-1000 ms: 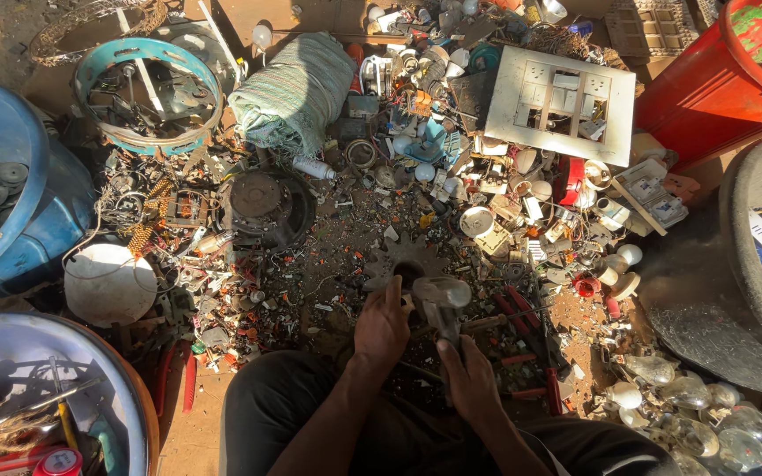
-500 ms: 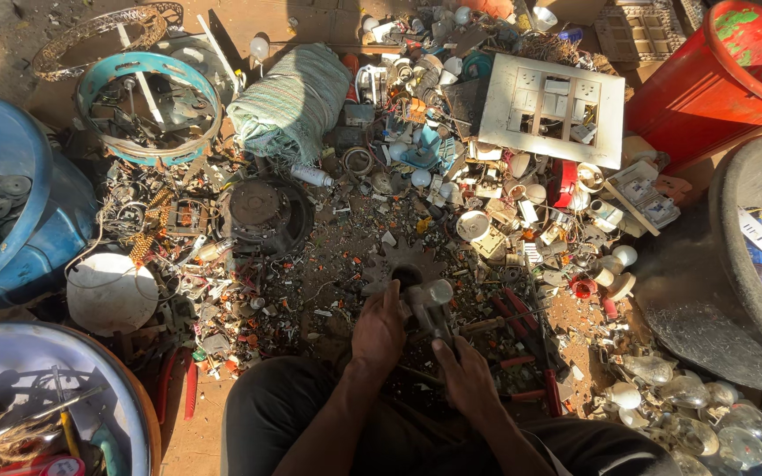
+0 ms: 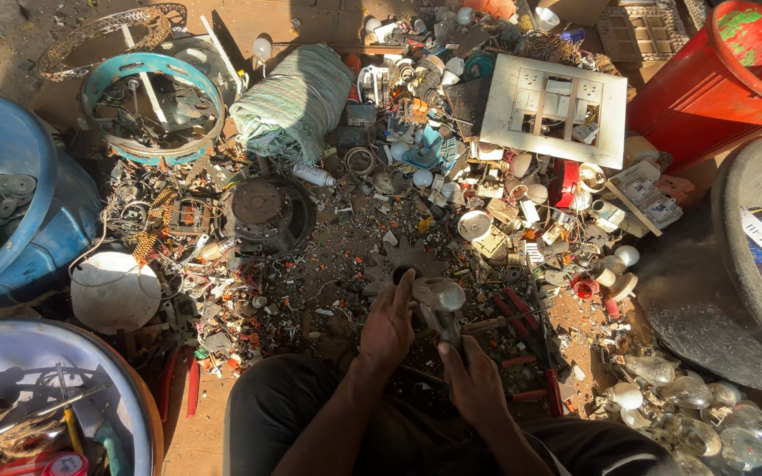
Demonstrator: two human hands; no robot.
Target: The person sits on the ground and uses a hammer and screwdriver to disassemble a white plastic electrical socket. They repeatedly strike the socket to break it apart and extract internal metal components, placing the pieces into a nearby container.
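**Scrap spread on bare ground**

Blue tub (image 3: 11, 211) at left edge, small metal parts inside. Teal ring frame (image 3: 152, 106) above it, next to a rolled green striped cloth (image 3: 297, 101). Dark round motor housing (image 3: 266, 211) below the cloth. White dome (image 3: 116, 291) beside the blue tub. White switch plate (image 3: 557, 106) upper right, near a red bucket (image 3: 725, 79). Dark basin (image 3: 751, 264) at right edge. Clear glass bulbs (image 3: 707, 414) heaped at lower right. White basin (image 3: 46, 414) with tools, lower left corner.
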